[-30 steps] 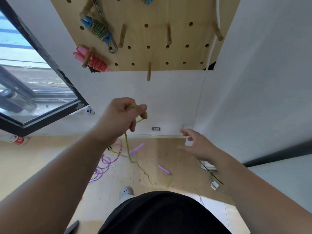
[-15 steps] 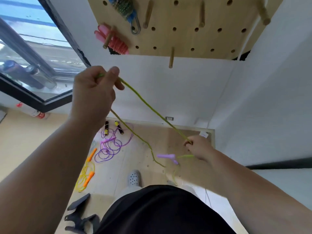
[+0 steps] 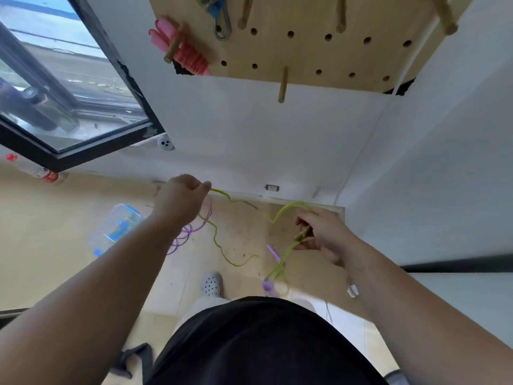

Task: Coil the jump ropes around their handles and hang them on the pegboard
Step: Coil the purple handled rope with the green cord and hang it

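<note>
I see a thin green rope (image 3: 216, 240) hanging loose and wavy between my left grip (image 3: 180, 201) and my right grip (image 3: 324, 234). Both pinch it. Its purple handles (image 3: 268, 286) are lower down, under the right grip, near me. A purple rope (image 3: 191, 232) lies in loops on the floor, left. On the far pegboard (image 3: 305, 51), a coiled pink rope (image 3: 188, 54) and a blue-green rope (image 3: 213, 4) hang on pegs.
</note>
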### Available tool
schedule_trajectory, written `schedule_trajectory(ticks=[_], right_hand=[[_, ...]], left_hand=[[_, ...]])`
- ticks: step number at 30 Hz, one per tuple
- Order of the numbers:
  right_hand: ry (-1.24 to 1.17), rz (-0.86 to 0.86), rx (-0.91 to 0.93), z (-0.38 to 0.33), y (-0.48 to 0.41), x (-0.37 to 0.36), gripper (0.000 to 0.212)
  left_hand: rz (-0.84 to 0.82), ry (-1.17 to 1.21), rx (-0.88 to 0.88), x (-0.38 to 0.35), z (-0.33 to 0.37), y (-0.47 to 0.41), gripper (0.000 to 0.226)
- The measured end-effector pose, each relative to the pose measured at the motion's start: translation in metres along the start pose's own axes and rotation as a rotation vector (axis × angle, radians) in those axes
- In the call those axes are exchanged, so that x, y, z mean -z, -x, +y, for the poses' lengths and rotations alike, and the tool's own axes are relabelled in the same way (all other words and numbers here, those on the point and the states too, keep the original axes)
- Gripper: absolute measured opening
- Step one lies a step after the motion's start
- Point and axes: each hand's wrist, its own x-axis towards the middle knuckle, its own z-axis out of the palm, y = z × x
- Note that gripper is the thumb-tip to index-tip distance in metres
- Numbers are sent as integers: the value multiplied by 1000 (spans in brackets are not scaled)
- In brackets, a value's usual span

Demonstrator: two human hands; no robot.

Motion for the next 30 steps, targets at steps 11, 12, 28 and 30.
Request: schedule_trajectory(ticks=[11,12,28,30], right_hand=[[-336,-185,78,-38,41,-28,17],[-322,-207,108,-39,42,-26,19],[-197,-239,314,-9,57,-14,56],[26,-366,314,-3,67,-18,31]], left_hand=[[-548,358,-251,-58,34,82,2],[-534,405,-226,-60,36,83,9],[-402,880,-48,-54,88,103,13],[-373,900,-47,-54,92,104,11]])
